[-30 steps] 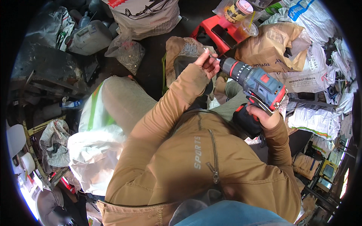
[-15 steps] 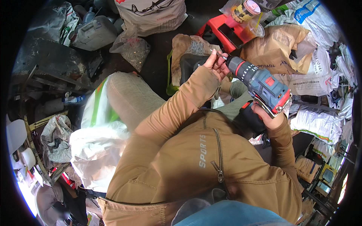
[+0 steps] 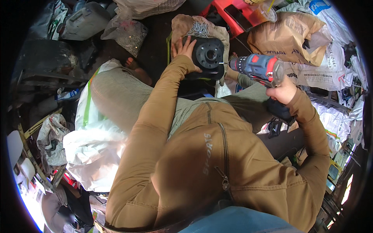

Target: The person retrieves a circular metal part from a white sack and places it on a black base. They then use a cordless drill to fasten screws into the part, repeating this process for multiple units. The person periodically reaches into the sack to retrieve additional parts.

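In front of my knees lies a black square plastic part with a round, raised ring and a hole at its centre. My left hand rests on its left side, fingers spread over the edge. My right hand is wrapped round the handle of a blue, black and red cordless drill. The drill points left, and its thin silvery tip is close to the ring's right side; whether it touches cannot be told. Several loose screws lie on a brown cloth just beyond the part.
A red plastic stool carries a phone and a drink cup. Brown paper sacks stand on the right. At far left are a grey jerrycan and a clear bag of small pieces. A white sack leans by my left leg.
My left hand has left the drill's tip and come down onto the black part. The drill has been lowered and turned to point left. My view has shifted slightly.
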Motion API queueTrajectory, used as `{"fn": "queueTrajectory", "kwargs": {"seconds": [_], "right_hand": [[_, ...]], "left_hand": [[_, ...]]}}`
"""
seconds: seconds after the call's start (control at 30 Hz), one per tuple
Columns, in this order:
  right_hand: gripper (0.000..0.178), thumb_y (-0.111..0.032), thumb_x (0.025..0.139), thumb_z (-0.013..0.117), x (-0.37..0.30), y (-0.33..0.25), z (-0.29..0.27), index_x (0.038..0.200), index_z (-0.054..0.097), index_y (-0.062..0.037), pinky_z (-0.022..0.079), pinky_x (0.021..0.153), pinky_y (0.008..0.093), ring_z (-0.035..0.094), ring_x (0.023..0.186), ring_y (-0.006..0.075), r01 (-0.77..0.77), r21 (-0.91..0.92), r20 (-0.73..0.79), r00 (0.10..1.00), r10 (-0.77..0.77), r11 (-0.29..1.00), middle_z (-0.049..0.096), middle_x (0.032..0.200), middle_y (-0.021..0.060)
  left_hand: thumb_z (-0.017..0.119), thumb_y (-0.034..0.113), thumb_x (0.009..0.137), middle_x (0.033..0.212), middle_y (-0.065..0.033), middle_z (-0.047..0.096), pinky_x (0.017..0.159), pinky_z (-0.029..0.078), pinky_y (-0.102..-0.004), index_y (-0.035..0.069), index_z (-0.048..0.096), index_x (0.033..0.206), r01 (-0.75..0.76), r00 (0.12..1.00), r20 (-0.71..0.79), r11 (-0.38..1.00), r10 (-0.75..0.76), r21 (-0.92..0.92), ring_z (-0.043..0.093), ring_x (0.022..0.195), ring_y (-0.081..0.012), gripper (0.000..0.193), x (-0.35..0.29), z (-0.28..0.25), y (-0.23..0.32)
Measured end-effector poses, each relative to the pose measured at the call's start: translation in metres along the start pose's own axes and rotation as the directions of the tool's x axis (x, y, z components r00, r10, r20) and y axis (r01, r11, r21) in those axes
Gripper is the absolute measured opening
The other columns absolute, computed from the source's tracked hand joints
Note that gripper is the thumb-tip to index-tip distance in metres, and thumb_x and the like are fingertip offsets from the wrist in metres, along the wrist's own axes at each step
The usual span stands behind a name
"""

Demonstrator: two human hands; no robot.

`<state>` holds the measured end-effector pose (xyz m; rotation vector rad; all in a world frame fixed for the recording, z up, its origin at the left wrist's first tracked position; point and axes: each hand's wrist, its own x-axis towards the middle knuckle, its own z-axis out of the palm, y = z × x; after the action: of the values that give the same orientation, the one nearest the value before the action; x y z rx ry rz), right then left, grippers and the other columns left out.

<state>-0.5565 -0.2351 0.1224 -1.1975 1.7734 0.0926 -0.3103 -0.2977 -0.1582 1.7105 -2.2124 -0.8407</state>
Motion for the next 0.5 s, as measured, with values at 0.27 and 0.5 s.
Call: {"fn": "queueTrajectory", "kwargs": {"seconds": [0.27,0.5], "right_hand": [[0.039,-0.002,0.064,0.066,0.028,0.001,0.005,0.102,0.062,0.0001,0.049,0.073,0.0308,0.06,0.079,0.0144,0.126,-0.127,0.018,0.992,-0.125,0.984,0.066,0.086,0.0076],[0.041,-0.007,0.064,0.067,0.055,0.015,0.004,0.104,0.061,-0.001,0.05,0.075,0.0327,0.063,0.08,0.0217,0.312,-0.255,0.079,0.95,-0.301,0.915,0.067,0.088,0.0129]], "left_hand": [[0.081,0.054,0.052,0.145,0.001,0.039,0.115,0.003,-0.0493,0.023,0.041,0.136,-0.229,0.971,-0.112,0.962,0.213,-0.15,0.019,0.141,-0.0251,0.098,0.021,0.039,-0.006],[0.076,0.048,0.061,0.133,0.0024,0.051,0.115,0.007,-0.0472,0.022,0.049,0.13,-0.254,0.961,-0.147,0.956,0.233,-0.146,0.028,0.138,-0.0191,0.078,0.02,0.043,-0.007]]}}
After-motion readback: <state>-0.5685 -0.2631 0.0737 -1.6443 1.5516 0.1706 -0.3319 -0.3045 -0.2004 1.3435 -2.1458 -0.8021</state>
